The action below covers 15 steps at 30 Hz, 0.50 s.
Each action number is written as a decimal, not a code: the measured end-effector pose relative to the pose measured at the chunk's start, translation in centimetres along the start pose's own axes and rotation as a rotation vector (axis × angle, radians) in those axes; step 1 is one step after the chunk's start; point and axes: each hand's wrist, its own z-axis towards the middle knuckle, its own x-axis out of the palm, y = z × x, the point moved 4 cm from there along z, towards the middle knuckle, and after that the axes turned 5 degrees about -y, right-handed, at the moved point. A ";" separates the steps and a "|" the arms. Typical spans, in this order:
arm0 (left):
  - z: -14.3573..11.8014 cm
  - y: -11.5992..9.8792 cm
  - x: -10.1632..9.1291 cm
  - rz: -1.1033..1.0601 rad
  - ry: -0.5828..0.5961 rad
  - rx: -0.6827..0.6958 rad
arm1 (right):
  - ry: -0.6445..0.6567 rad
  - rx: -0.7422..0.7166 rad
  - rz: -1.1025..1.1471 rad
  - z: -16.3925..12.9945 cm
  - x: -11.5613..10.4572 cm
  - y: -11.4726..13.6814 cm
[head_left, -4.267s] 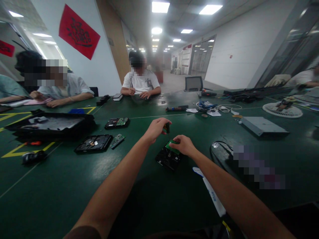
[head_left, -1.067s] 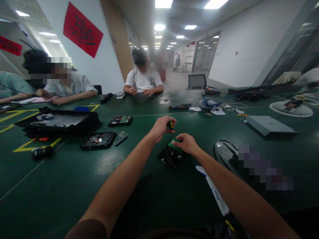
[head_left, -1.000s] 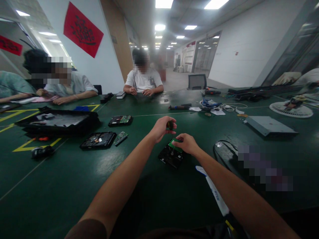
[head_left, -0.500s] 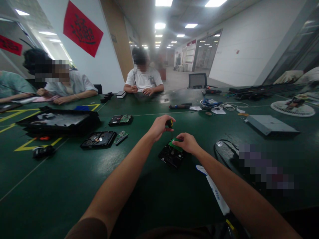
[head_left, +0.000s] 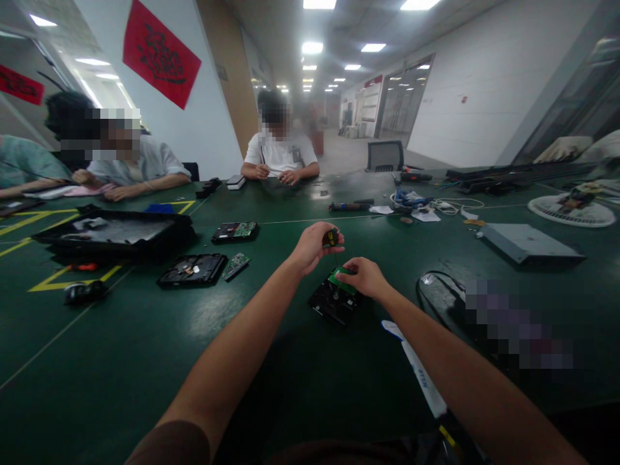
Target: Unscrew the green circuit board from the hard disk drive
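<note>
My left hand [head_left: 310, 247] is closed around a screwdriver [head_left: 331, 237] with a black and yellow handle. Its thin shaft points down at the far edge of a black hard drive [head_left: 330, 306] on the table; whether the tip touches is too small to tell. My right hand [head_left: 367, 279] grips the drive at its far right side, the thumb lying over the green circuit board [head_left: 345, 282] on top. The fingers of that hand partly hide the board.
Left of my arms lie an opened hard drive [head_left: 192, 269], a loose circuit board [head_left: 236, 265], another drive [head_left: 235, 231] and a large black tray [head_left: 121, 236]. On the right are a grey metal box [head_left: 530, 244] and a black cable [head_left: 422, 298]. Co-workers sit across the green table [head_left: 271, 400].
My left hand has turned slightly, showing more of the screwdriver's handle and its shaft. My right hand and the hard drive hold nearly the same place.
</note>
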 end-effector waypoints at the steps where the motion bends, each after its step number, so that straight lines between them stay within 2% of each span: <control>1: 0.0 -0.1 0.0 0.019 -0.002 0.012 | -0.002 0.000 -0.001 0.0 -0.1 0.0; 7: -0.6 -0.8 0.5 0.131 0.008 0.081 | 0.009 0.013 0.005 0.0 -0.2 0.3; 15: -0.6 -0.4 0.9 0.181 0.020 0.119 | 0.010 0.038 0.004 0.0 -0.2 0.4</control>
